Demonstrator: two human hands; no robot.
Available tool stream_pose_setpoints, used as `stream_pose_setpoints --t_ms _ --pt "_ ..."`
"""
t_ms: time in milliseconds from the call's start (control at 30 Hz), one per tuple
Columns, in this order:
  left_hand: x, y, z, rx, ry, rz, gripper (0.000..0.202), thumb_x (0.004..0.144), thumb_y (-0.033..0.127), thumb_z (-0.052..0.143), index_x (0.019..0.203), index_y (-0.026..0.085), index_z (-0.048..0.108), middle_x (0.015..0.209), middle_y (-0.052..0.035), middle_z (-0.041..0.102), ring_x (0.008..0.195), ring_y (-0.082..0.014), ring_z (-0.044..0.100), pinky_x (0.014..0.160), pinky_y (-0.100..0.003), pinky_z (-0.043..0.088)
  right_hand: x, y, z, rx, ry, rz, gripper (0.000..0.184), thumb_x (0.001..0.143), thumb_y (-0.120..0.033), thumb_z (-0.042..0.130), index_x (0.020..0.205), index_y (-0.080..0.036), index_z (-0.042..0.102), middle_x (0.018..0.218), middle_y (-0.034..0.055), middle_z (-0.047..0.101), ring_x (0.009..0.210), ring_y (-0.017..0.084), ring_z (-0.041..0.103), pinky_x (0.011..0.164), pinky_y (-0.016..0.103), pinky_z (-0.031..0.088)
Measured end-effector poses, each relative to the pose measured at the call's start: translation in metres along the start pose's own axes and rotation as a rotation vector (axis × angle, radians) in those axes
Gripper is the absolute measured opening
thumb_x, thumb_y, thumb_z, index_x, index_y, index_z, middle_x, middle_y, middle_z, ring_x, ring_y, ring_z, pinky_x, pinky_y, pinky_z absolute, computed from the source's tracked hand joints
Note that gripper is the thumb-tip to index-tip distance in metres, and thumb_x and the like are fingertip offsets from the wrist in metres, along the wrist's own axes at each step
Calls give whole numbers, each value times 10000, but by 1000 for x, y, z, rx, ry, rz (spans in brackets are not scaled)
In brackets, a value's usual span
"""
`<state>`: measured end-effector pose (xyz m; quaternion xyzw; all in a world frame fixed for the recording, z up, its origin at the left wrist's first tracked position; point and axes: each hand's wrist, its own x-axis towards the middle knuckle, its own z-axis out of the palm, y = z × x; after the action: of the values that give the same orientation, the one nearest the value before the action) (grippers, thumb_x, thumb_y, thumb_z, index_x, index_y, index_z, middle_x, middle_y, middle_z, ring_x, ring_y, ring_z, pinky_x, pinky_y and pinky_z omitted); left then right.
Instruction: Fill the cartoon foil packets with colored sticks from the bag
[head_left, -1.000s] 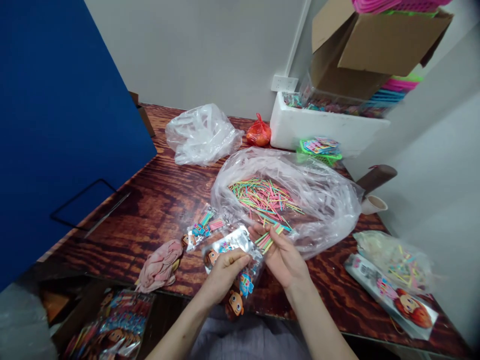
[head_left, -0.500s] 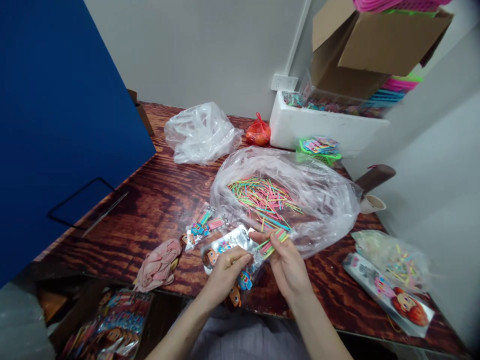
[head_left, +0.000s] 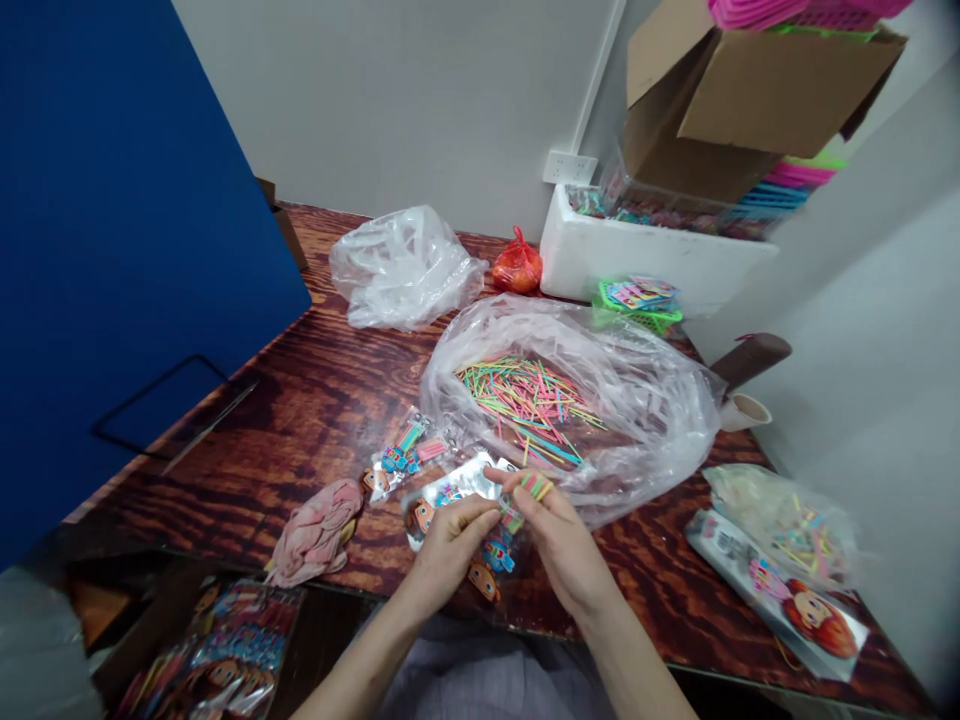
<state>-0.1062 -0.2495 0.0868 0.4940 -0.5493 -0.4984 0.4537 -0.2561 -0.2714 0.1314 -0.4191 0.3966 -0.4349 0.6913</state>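
Observation:
My left hand (head_left: 448,545) pinches a small clear packet printed with a cartoon girl (head_left: 480,520) near the table's front edge. My right hand (head_left: 559,535) holds a small bundle of coloured sticks (head_left: 534,486) with its fingers closed, and the sticks' ends sit at the packet's open mouth. Just beyond my hands lies a large clear plastic bag (head_left: 645,400) spread open with a heap of loose coloured sticks (head_left: 529,398) inside. A filled packet (head_left: 409,452) lies on the wooden table (head_left: 322,390) to the left of my hands.
A pink cloth (head_left: 319,530) lies at the front left. More packets lie at the right (head_left: 780,590) and below the table's edge (head_left: 225,650). At the back are a crumpled clear bag (head_left: 405,265), a red bag (head_left: 517,265), a white foam box (head_left: 645,255), a green basket (head_left: 641,300) and cardboard boxes (head_left: 750,90).
My right hand has turned the bundle of sticks and brought it down and left to the packet's mouth. My left hand keeps hold of the packet.

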Motion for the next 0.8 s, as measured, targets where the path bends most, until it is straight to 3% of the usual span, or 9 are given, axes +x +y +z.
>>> stream_pose_setpoints --t_ms 133,200,300,367,500,567,633,700,800 --pt "-1 1 -6 -70 33 -12 308 894 406 557 860 163 742 864 -45 703 848 -194 612 789 -264 462 -6 0 4 -290 36 -163 429 903 -426 576 1301 -296 482 1372 34 530 1282 213 471 1082 375 355" --pt "-2 1 -8 -106 58 -20 288 879 399 581 917 173 755 914 -50 719 908 -210 627 839 -274 469 -8 1 8 -396 94 -286 318 935 -398 528 1232 -285 522 1331 37 548 1258 198 485 1056 344 374" --pt "-1 -1 -12 -144 109 -44 287 858 403 611 958 176 756 938 -53 725 925 -218 628 860 -286 474 -9 3 14 -553 67 -383 170 947 -361 508 971 -241 626 1177 46 620 1163 206 541 993 320 406" --pt "0 -4 -16 -157 153 -61 287 849 410 623 957 176 751 924 -48 721 905 -213 622 841 -285 477 -10 1 18 -545 9 -373 163 935 -353 535 951 -250 660 1130 40 645 1132 211 558 974 312 417" --pt "2 -1 -38 -161 251 -68 291 846 427 629 938 172 736 910 -44 704 900 -205 606 827 -278 472 3 -10 16 -278 -75 -261 277 925 -393 549 1161 -287 650 1184 42 659 1125 224 583 959 335 445" --pt "6 5 -58 -151 303 -74 300 834 445 639 903 165 723 862 -37 688 844 -189 596 776 -262 472 26 -15 6 -191 -51 -227 310 924 -418 536 1168 -261 646 1113 56 690 1034 225 621 887 342 474" --pt "13 10 -81 -121 320 -76 318 823 466 642 864 157 706 797 -25 664 768 -170 579 709 -244 464 60 -18 -7 -277 32 -256 252 892 -402 571 1015 -219 693 953 47 713 902 211 634 815 323 472" --pt "25 8 -101 -65 320 -71 339 829 481 620 873 153 696 792 -23 659 743 -166 575 679 -241 461 101 -19 -21 -507 130 -331 184 858 -338 585 848 -192 697 836 29 698 821 193 614 768 296 447" --pt "47 -9 -118 154 378 -34 349 848 482 561 877 161 695 839 -37 679 789 -194 602 718 -271 471 157 -20 -36 -1017 179 -354 202 869 -218 488 819 -170 678 844 37 689 806 175 601 737 268 419"
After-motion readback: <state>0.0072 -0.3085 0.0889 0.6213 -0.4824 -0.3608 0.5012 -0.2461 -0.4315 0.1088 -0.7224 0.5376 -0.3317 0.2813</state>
